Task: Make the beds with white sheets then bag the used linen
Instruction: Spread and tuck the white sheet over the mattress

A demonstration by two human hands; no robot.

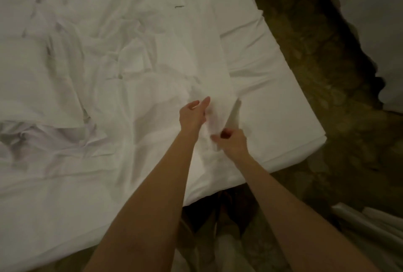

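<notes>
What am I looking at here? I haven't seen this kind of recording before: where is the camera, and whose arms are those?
There is no machine. One camera worn on a person's head looks down at their bare arms. They stand at the corner of a bed covered in white. A loose, wrinkled white sheet lies over it. The left hand rests open on the sheet; the right hand pinches a fold of it. The floor is dark and patterned.
</notes>
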